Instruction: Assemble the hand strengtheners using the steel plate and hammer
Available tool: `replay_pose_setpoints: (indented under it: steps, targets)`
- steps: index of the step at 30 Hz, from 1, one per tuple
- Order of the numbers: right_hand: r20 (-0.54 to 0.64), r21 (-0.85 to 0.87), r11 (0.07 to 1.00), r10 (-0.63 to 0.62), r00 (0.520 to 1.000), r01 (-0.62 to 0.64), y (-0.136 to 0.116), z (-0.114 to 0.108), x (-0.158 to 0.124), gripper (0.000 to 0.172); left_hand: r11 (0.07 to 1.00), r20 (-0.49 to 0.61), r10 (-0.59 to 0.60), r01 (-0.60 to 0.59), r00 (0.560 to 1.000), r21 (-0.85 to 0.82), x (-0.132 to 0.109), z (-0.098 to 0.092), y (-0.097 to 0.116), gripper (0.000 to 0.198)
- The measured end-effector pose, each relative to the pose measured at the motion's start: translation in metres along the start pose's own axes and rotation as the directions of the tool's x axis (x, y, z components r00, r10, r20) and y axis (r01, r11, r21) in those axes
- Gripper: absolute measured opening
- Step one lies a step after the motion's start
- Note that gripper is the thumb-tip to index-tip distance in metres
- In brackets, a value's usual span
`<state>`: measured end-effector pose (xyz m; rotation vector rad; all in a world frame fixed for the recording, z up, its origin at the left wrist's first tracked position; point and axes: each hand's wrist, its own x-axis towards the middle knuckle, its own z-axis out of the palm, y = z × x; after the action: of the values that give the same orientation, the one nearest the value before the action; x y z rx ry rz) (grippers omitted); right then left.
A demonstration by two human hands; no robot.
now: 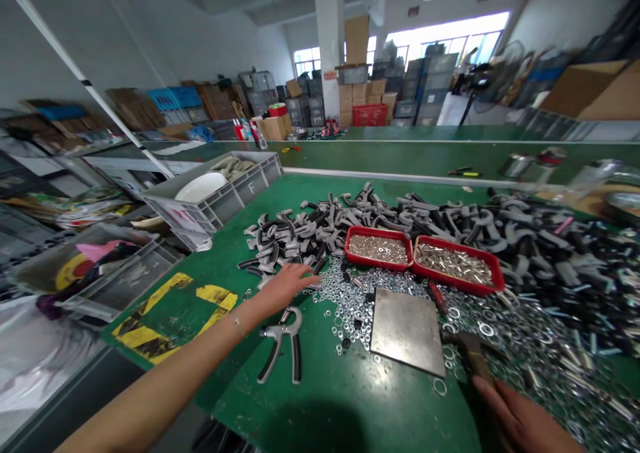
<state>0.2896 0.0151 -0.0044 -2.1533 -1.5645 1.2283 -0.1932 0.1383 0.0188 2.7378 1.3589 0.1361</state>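
Note:
My left hand [285, 288] lies flat and open at the edge of a heap of grey-and-black plastic hand-grip parts [320, 226], its fingertips reaching loose steel washers [360, 300]. Just below it rests an assembled spring hand gripper [283, 343]. My right hand [520, 421] sits at the lower right, closed around the wooden handle of a hammer [473, 354]. The hammer's dark head is near a square steel plate [407, 331]. Behind the plate stand two red trays, one of small nuts [377, 248] and one of metal pins [453, 263].
The parts lie on a green workbench [310, 393] with yellow-and-black tape at its left. Grey crates [215, 203] [115, 273] stand beyond its left edge. A second green bench [400, 153] runs behind, with tins and small tools. Stacked boxes and crates fill the room.

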Motion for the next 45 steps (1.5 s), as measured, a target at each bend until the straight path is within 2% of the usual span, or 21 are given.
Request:
replay_pose_setpoints:
  steps: [2,3,4,6,7,9,11,12,13,14,16,18,19,21,23,27,31,37,42,45]
  targets:
    - [-0.092,-0.273,0.955,-0.145,0.985,0.116,-0.025,-0.013,0.013,0.045,0.996,0.03,0.081,-0.082,0.996,0.035,0.026,0.003,-0.003,0.046]
    - [-0.113,-0.344,0.915,-0.261,0.959,0.208,-0.041,-0.013,0.021,0.042,0.992,0.045,0.121,-0.122,0.992,0.02,0.036,0.004,-0.005,0.042]
    - [-0.094,-0.367,0.869,-0.391,0.916,0.333,-0.058,-0.009,0.028,0.037,0.987,0.055,0.159,-0.158,0.986,-0.018,0.044,0.003,-0.007,0.037]
    - [0.007,-0.325,0.749,-0.609,0.793,0.578,-0.098,0.012,0.046,0.027,0.973,0.024,0.185,-0.18,0.982,-0.147,0.053,0.001,-0.008,0.027]
    - [0.07,-0.304,0.697,-0.664,0.744,0.65,-0.118,0.026,0.056,0.022,0.96,-0.034,0.146,-0.15,0.989,-0.235,0.055,0.0,-0.006,0.023]
    - [0.069,-0.3,0.678,-0.686,0.724,0.671,-0.155,0.055,0.078,0.017,0.878,-0.204,-0.069,-0.038,0.976,-0.477,0.052,-0.002,0.001,0.02]
    - [0.023,-0.3,0.703,-0.67,0.742,0.645,-0.183,0.08,0.1,0.015,0.725,-0.313,-0.334,0.03,0.889,-0.689,0.041,-0.001,0.011,0.025]
    - [-0.002,-0.295,0.721,-0.656,0.755,0.627,-0.192,0.089,0.11,0.013,0.653,-0.317,-0.426,0.045,0.847,-0.756,0.034,0.001,0.016,0.028]
    - [-0.019,-0.284,0.739,-0.642,0.767,0.611,-0.198,0.096,0.119,0.011,0.606,-0.29,-0.474,0.069,0.831,-0.792,0.026,0.003,0.02,0.03]
    - [-0.03,-0.267,0.755,-0.628,0.778,0.599,-0.201,0.1,0.127,0.01,0.597,-0.237,-0.482,0.118,0.843,-0.794,0.019,0.006,0.024,0.03]
    - [-0.038,-0.212,0.782,-0.605,0.795,0.586,-0.203,0.103,0.139,0.008,0.672,-0.088,-0.433,0.256,0.897,-0.695,0.006,0.012,0.03,0.024]
    - [-0.036,-0.122,0.804,-0.59,0.807,0.582,-0.201,0.099,0.147,0.006,0.818,0.08,-0.36,0.355,0.93,-0.452,0.001,0.018,0.036,0.017]
    - [-0.034,-0.063,0.812,-0.583,0.811,0.581,-0.2,0.096,0.149,0.006,0.876,0.144,-0.34,0.369,0.929,-0.31,0.0,0.02,0.038,0.014]
    - [-0.031,0.085,0.819,-0.567,0.823,0.567,-0.196,0.087,0.151,0.009,0.926,0.221,-0.337,0.365,0.915,-0.101,0.004,0.024,0.042,0.012]
    - [-0.014,0.266,0.807,-0.544,0.839,0.527,-0.191,0.078,0.149,0.016,0.934,0.25,-0.341,0.358,0.906,-0.023,0.011,0.025,0.043,0.014]
    - [0.083,0.612,0.707,-0.503,0.86,0.354,-0.172,0.065,0.13,0.029,0.945,0.281,-0.307,0.327,0.909,-0.024,0.022,0.024,0.041,0.016]
    - [0.21,0.793,0.593,-0.485,0.849,0.143,-0.149,0.058,0.106,0.029,0.944,0.285,-0.308,0.329,0.908,-0.028,0.025,0.024,0.039,0.025]
    - [0.241,0.897,0.441,-0.483,0.842,-0.004,-0.124,0.058,0.08,0.023,0.917,0.235,-0.354,0.385,0.905,-0.103,0.029,0.03,0.031,0.011]
    - [0.291,0.898,0.436,-0.502,0.814,-0.052,-0.108,0.059,0.055,0.028,0.871,0.139,-0.413,0.435,0.9,-0.23,0.032,0.027,0.028,0.011]
    - [0.278,0.893,0.449,-0.493,0.824,-0.033,-0.092,0.058,0.043,0.035,0.836,0.07,-0.438,0.435,0.896,-0.334,0.026,0.018,0.041,0.01]
